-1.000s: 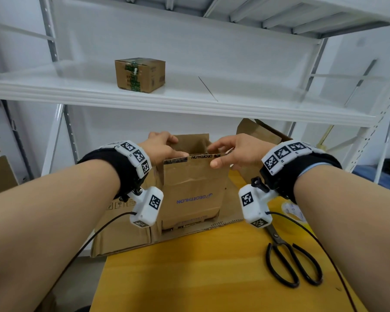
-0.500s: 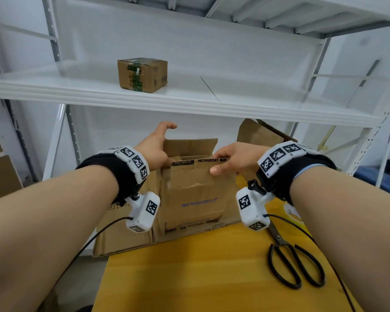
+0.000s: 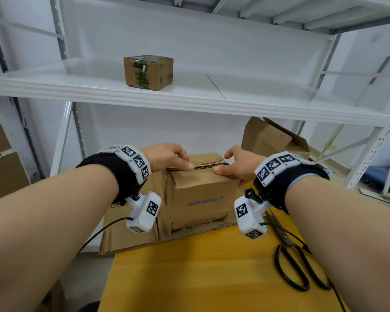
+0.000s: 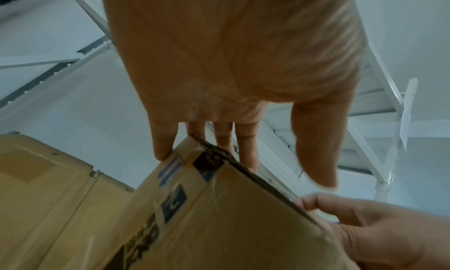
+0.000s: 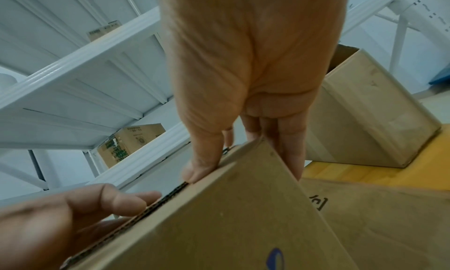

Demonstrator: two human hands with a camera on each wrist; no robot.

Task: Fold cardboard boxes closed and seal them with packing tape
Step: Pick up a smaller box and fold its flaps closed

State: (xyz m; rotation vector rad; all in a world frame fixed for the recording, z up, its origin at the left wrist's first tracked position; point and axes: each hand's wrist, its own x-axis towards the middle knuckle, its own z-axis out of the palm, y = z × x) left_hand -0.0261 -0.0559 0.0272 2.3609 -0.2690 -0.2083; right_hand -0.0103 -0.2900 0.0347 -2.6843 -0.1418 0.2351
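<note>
From the head camera, a brown cardboard box [image 3: 200, 194] is seen standing at the far edge of the yellow bench [image 3: 212, 278], its top flaps held down by the left hand [image 3: 167, 157] and the right hand [image 3: 239, 164], thumbs laid along the near edge. Black scissors [image 3: 300, 266] lie at the right; a small taped box [image 3: 148, 72] rests on the shelf [image 3: 234, 102]. From the left wrist, fingertips [image 4: 161, 151] are pressed on the box corner, the grip loose. From the right wrist, the thumb [image 5: 202, 166] and fingers pinch the flap.
</note>
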